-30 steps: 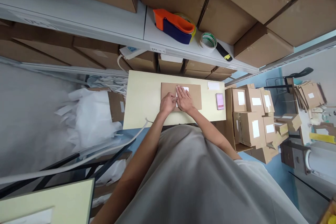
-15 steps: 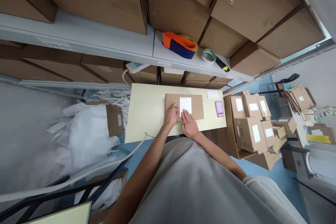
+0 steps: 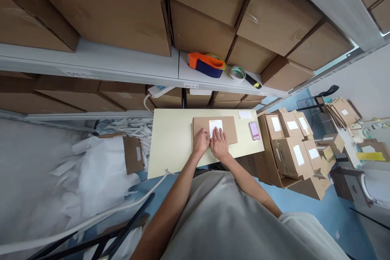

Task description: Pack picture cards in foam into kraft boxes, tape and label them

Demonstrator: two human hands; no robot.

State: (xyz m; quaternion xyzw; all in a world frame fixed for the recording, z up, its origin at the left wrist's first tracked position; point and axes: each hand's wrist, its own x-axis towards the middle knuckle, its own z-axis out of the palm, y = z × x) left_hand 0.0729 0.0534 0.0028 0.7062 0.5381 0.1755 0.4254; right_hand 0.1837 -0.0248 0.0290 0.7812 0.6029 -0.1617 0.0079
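The flat cardboard mailer [image 3: 229,129] lies on the pale table [image 3: 170,142] straight ahead of both hands, its long axis running left to right. The left hand [image 3: 201,142] rests palm down on its near-left part. The right hand [image 3: 219,145], fingers flat, covers the near edge of the white label [image 3: 215,124] (the 2 hands almost touch). Neither hand grips anything.
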